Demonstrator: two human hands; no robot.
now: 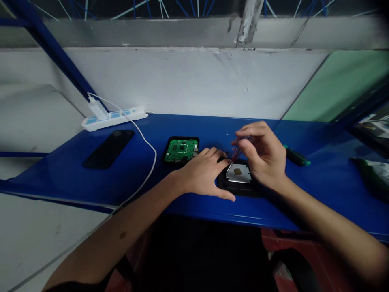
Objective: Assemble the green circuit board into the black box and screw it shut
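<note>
My right hand [266,156] pinches a screwdriver [236,152] with a reddish translucent handle. Its shaft slants down to the left, with the tip at the upper left part of a silver metal plate [242,175]. That plate, with a small tan square on it, sits in a black plastic case half [235,188]. Spread over the left side of this case half is my left hand [206,172], its thumb stretched along the near edge. Just beyond my left hand, a green circuit board [179,149] lies in another black case half.
A black phone [108,149] lies on the blue table [146,121] at left, near a white power strip [117,117] with a charger. Its white cable [150,146] runs toward the front. A green-and-black tool [297,156] lies right of my right hand.
</note>
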